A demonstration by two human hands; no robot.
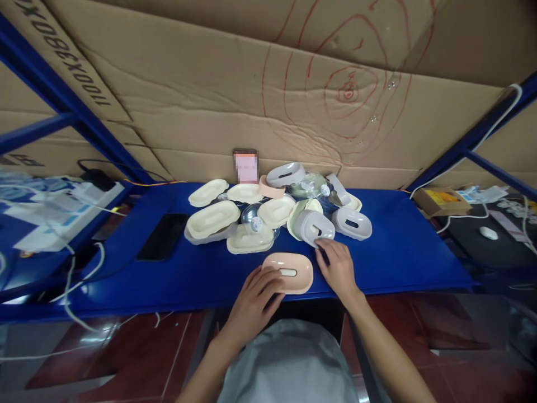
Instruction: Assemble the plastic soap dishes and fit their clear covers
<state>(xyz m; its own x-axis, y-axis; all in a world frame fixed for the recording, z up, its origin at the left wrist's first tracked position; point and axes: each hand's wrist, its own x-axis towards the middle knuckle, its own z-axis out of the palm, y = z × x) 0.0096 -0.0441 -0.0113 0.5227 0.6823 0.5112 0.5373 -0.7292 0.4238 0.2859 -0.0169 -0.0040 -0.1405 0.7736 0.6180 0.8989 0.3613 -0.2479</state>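
Observation:
A pink oval dish point(300, 277) with a slot in its middle lies near the front edge of the blue table. My left hand point(258, 296) rests on its left side, fingers apart over the rim. My right hand point(336, 267) is at the lower edge of a pale lilac slotted dish point(318, 226), its fingertips by the rim; whether they grip it is too small to tell. Another lilac dish point(354, 222) sits just to the right. Several cream oval trays point(213, 219) and clear plastic covers point(253, 219) are heaped behind and left of my hands.
A black phone point(163, 237) lies on the blue table point(403, 252) at left. Behind the heap, a screen point(246, 168) leans on the cardboard wall. Blue metal posts stand at both sides, with white cables and a cardboard box point(442, 202) at right.

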